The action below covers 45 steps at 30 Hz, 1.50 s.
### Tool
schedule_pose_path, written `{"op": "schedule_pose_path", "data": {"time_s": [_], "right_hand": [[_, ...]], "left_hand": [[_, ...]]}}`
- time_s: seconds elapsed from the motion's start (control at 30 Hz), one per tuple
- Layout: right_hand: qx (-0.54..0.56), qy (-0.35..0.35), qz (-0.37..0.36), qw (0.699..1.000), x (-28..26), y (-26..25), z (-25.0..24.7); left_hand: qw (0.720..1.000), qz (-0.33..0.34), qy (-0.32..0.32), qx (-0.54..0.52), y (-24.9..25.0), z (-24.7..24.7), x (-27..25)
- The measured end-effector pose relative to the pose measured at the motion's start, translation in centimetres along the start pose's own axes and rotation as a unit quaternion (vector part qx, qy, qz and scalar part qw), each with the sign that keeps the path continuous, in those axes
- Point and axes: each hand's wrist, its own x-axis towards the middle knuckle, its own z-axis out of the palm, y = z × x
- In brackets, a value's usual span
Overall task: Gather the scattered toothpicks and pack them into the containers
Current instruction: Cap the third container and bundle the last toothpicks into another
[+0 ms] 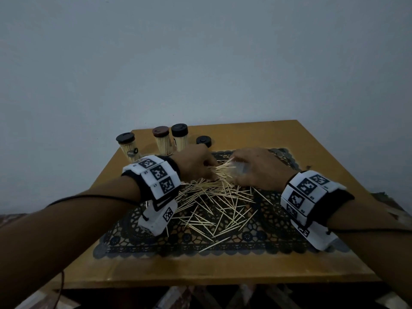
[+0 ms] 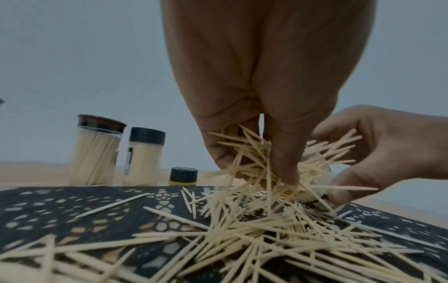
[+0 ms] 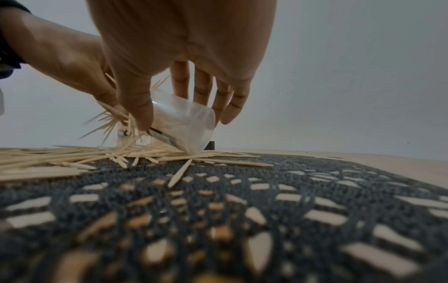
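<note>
Wooden table w/ dark lace mat, loose toothpicks strewn across. Right hand curled round clear container, tipped, mouth facing left. Left hand pinching a toothpick bunch right at that mouth, sticks roughly in line w/ container.

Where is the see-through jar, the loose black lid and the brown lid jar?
see-through jar (image 3: 184,122), right wrist view, its side wall.
loose black lid (image 1: 203,141), head view, its top.
brown lid jar (image 2: 93,153), left wrist view, its body.

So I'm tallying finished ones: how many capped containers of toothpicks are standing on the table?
3, at the table's far left: one leftmost, a brown-capped one, a black-capped one beside it. Others may be hidden.
</note>
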Motion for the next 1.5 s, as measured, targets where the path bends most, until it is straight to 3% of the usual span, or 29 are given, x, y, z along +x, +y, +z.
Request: {"op": "schedule_pose_path", "data": {"time_s": [0.2, 0.5, 0.73, 0.9, 1.27, 1.5], "right_hand": [[0.026, 0.009, 0.009, 1.0, -0.1, -0.1, -0.2], [0.051, 0.025, 0.037, 0.998, -0.1, 0.0, -0.1], [0.057, 0.024, 0.031, 0.998, -0.1, -0.1, 0.0], [0.063, 0.024, 0.024, 0.997, -0.2, 0.0, -0.1], [0.057, 0.022, 0.021, 0.998, -0.2, -0.1, -0.1], [0.056, 0.025, 0.018, 0.998, -0.2, -0.2, -0.1]], "left_hand": [[0.992, 0.005, 0.117, -0.048, 0.6, 1.0, 1.1], [0.973, -0.004, 0.185, -0.137, 0.7, 1.5, 0.1], [0.98, 0.008, 0.155, -0.122, 0.8, 1.8, 0.0], [0.961, -0.013, 0.221, -0.167, 0.8, 2.0, 0.3], [0.97, 0.013, 0.228, -0.083, 1.3, 1.8, 0.5], [0.98, 0.033, 0.186, -0.061, 1.0, 1.6, 0.0]]}}
